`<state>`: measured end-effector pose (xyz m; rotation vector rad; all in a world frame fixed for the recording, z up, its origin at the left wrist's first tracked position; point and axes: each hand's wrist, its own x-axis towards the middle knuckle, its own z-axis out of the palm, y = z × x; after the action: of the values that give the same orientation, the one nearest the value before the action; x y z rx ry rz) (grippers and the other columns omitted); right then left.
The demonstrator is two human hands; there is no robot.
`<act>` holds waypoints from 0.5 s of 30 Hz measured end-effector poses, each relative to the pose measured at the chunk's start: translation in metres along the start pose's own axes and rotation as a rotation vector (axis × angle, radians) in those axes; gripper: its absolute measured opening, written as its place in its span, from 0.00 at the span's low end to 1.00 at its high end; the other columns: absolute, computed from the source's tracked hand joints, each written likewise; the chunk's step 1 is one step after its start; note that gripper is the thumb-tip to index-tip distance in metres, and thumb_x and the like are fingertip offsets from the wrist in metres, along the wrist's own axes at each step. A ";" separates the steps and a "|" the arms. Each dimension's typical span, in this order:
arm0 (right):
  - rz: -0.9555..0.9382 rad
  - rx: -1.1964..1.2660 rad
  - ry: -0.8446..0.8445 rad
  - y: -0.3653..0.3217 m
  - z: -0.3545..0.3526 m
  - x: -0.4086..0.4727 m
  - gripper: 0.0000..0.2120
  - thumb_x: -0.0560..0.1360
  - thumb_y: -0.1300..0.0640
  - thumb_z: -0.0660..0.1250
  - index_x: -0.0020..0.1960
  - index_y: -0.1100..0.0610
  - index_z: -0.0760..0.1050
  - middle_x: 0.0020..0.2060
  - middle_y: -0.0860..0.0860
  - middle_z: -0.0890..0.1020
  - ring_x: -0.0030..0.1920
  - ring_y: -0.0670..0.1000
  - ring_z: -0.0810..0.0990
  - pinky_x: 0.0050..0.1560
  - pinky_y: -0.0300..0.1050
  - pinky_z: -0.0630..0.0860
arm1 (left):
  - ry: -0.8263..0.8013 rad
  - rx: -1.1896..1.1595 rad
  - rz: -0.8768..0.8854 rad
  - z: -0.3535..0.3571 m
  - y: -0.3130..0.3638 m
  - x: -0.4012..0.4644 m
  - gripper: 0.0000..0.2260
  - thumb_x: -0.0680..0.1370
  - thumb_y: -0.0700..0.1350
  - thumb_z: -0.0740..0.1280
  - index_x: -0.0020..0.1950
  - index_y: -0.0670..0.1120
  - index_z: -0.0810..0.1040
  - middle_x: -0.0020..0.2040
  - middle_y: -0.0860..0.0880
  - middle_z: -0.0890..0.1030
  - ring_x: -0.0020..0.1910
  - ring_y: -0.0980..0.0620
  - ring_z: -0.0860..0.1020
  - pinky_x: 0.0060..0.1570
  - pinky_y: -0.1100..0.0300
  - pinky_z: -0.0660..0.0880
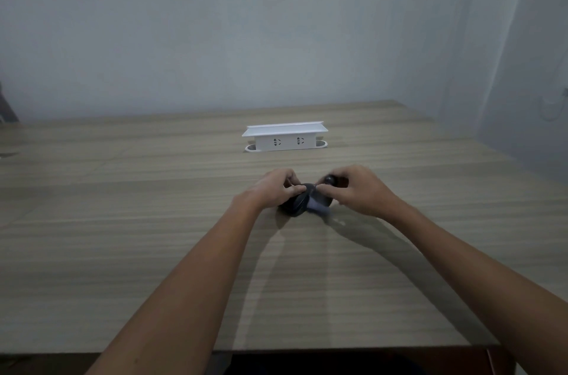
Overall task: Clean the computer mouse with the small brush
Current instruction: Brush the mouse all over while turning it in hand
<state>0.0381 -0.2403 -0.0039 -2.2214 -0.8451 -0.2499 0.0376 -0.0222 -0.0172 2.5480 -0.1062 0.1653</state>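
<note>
The left hand (278, 187) has its grip closed around the computer mouse (296, 204), a dark rounded body tipped up on its edge on the bench (153, 221), fingers curled over the top and thumb pressing from the near side. The right hand (356, 190) is closed as well, pinching what appears to be the small brush (330, 180): a dark rounded end shows just above the fingers, while the working tip is hidden or too blurred to make out. A pale bluish patch shows just under the mouse on the right grip's side; what it is cannot be told. The mouse sits directly inward of the right grip, touching or nearly touching its fingertips, so the brush hand is right against the surface to be cleaned. The mouse's long axis seems to run roughly from the near left toward the far right, though blur leaves this unsure. Judged from this, brushing is under way or about to begin, and the next stroke depends on the left grip keeping the mouse steady. Beyond both grips stands a white socket box (285, 136), well apart.
</note>
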 end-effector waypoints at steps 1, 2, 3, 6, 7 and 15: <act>0.003 0.083 -0.072 -0.005 0.000 -0.002 0.07 0.76 0.55 0.72 0.49 0.58 0.87 0.36 0.52 0.87 0.30 0.41 0.79 0.34 0.36 0.76 | 0.000 -0.001 -0.002 0.000 0.000 0.000 0.11 0.78 0.51 0.69 0.53 0.44 0.81 0.53 0.46 0.83 0.50 0.49 0.78 0.49 0.58 0.73; 0.010 0.106 -0.096 -0.005 0.001 -0.001 0.08 0.76 0.55 0.72 0.49 0.58 0.87 0.36 0.52 0.87 0.29 0.42 0.79 0.34 0.37 0.77 | -0.001 -0.001 -0.001 -0.001 0.000 0.000 0.11 0.78 0.51 0.69 0.53 0.44 0.81 0.53 0.46 0.83 0.51 0.48 0.79 0.50 0.57 0.74; 0.016 0.065 -0.063 -0.002 0.002 0.001 0.08 0.76 0.55 0.72 0.48 0.58 0.87 0.36 0.53 0.87 0.31 0.44 0.80 0.35 0.40 0.78 | -0.004 0.000 0.001 -0.001 0.000 0.000 0.11 0.78 0.51 0.69 0.53 0.44 0.81 0.53 0.46 0.83 0.51 0.48 0.79 0.51 0.56 0.74; 0.050 -0.177 0.134 0.012 0.002 0.008 0.08 0.74 0.54 0.72 0.45 0.57 0.87 0.38 0.51 0.87 0.37 0.47 0.82 0.41 0.44 0.77 | -0.009 -0.006 -0.003 -0.001 0.001 0.000 0.12 0.78 0.51 0.69 0.54 0.43 0.81 0.53 0.45 0.83 0.52 0.47 0.79 0.53 0.55 0.75; 0.054 -0.165 0.153 0.013 0.001 0.008 0.07 0.74 0.55 0.72 0.45 0.57 0.87 0.37 0.50 0.87 0.35 0.44 0.82 0.40 0.43 0.75 | -0.008 -0.011 -0.004 -0.001 0.001 -0.001 0.12 0.78 0.51 0.69 0.54 0.43 0.81 0.53 0.46 0.83 0.52 0.47 0.79 0.53 0.55 0.75; 0.046 -0.119 0.154 0.017 -0.001 0.007 0.08 0.76 0.54 0.72 0.47 0.58 0.87 0.36 0.50 0.86 0.32 0.42 0.77 0.36 0.36 0.71 | 0.005 -0.051 0.013 -0.005 0.000 0.000 0.10 0.79 0.49 0.69 0.53 0.43 0.82 0.53 0.44 0.84 0.50 0.49 0.79 0.49 0.59 0.73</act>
<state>0.0539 -0.2459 -0.0101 -2.2952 -0.7110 -0.4532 0.0376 -0.0198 -0.0132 2.4964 -0.1239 0.1716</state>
